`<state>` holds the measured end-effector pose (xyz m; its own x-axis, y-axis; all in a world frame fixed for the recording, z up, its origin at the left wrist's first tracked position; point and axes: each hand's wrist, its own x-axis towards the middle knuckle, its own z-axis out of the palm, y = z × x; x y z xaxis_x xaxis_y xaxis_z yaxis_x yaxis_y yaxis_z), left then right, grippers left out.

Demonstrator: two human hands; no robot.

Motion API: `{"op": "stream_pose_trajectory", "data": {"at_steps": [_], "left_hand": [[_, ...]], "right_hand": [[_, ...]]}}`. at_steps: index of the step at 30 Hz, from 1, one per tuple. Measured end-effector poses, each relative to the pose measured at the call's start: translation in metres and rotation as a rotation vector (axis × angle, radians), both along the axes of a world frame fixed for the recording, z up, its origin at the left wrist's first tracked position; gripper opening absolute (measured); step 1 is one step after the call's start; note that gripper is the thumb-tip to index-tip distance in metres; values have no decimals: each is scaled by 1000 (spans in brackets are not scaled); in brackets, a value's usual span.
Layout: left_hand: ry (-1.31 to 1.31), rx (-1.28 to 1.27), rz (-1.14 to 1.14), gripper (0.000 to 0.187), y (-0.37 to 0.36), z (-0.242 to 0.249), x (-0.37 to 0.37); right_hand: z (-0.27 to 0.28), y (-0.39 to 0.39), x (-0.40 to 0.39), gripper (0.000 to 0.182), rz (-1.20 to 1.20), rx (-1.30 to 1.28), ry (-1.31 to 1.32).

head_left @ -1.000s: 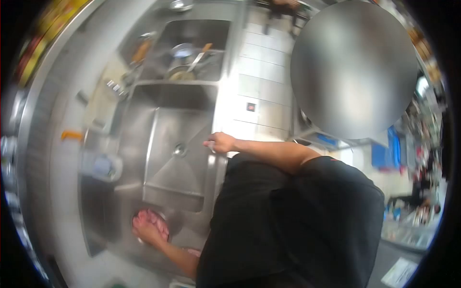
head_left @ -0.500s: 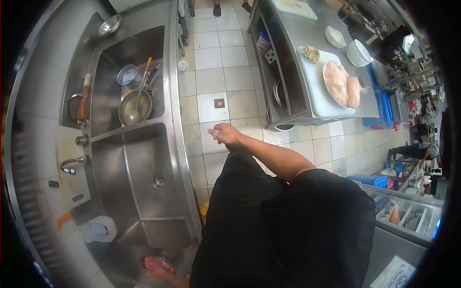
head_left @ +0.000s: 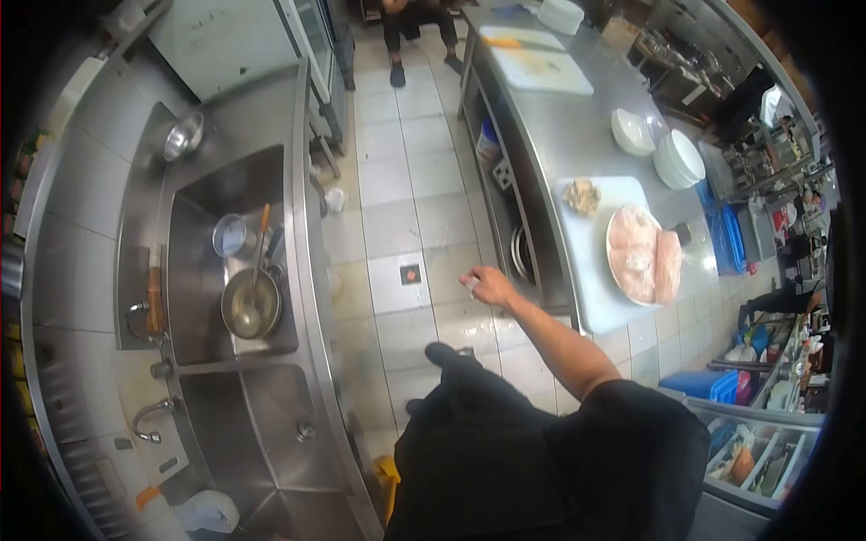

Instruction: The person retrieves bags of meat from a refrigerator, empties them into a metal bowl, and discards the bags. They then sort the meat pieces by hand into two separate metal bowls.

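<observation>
My right hand (head_left: 490, 287) hangs over the tiled floor in the aisle, arm stretched forward. Its fingers are curled together, and something small and whitish shows at the fingertips, too small to name. It is nearest the corner of the steel worktable, where a plate of raw chicken (head_left: 634, 257) lies on a white cutting board (head_left: 600, 307). Beside the plate is a small pile of pale brown food (head_left: 582, 196). My left hand is out of view.
On the left, a double steel sink (head_left: 244, 406) holds a pan with a ladle (head_left: 251, 305) and a metal pot (head_left: 234, 236). White bowls (head_left: 678, 160) are stacked on the worktable. Another person (head_left: 419, 22) sits at the aisle's far end. A floor drain (head_left: 410, 274) lies ahead.
My view has moved forward along the aisle and tilted up. My right hand is now closer to the worktable. My left hand, earlier on raw meat in a bowl, has left the view.
</observation>
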<state>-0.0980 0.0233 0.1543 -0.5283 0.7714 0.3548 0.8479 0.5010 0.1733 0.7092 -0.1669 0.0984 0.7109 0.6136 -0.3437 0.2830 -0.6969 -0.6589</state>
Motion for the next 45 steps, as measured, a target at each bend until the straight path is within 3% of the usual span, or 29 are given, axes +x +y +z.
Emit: {"op": "stream_pose_trajectory", "data": {"at_steps": [2, 4, 7, 10, 13, 17, 21, 23, 26, 27, 29, 30, 33, 37, 40, 42, 45], "left_hand": [[9, 25, -119, 49, 30, -23, 14], [8, 68, -382, 44, 64, -53, 37], [-410, 69, -480, 49, 61, -26, 157], [-489, 67, -618, 47, 90, -51, 198], [-845, 121, -721, 41, 121, -69, 227], [-1009, 48, -780, 31, 121, -34, 280], [-1050, -84, -732, 26, 104, -4, 310], [-1035, -163, -745, 24, 94, 17, 323], [-1024, -182, -802, 24, 108, -16, 325], [-1038, -196, -827, 24, 113, -22, 330], [-1128, -250, -797, 24, 128, -41, 336], [-1109, -290, -781, 23, 134, -38, 342], [-1154, -292, -768, 19, 156, -40, 358], [-1100, -209, -700, 25, 193, -14, 370], [-1069, -141, -491, 23, 227, -53, 338], [-1008, -144, -398, 20, 237, -53, 318], [-859, -120, -301, 13, 260, -23, 314]], "right_hand": [[0, -11, 0, 48, -36, 45, -60], [20, -25, -13, 47, -84, 16, 30], [19, -57, -44, 45, -88, 19, 2], [22, -105, -90, 45, -143, -30, 22], [-18, -162, -121, 41, -130, -229, 109], [-36, -216, -163, 40, 24, -507, 18], [-48, -221, -181, 42, -80, -423, 147], [-42, -203, -188, 36, -113, -354, 20], [-5, -133, -177, 30, -183, -282, 91], [-35, -119, -165, 28, -163, -227, 33], [-14, -60, -150, 27, -12, -107, -151], [0, -25, -138, 27, 15, -43, -100], [53, 94, -103, 26, 195, 97, -103], [82, 275, -20, 26, 435, 302, -227], [115, 439, 51, 17, 591, 552, -473], [211, 544, 78, 8, 653, 859, -557], [330, 699, 126, 14, 570, 1217, -685]]}}
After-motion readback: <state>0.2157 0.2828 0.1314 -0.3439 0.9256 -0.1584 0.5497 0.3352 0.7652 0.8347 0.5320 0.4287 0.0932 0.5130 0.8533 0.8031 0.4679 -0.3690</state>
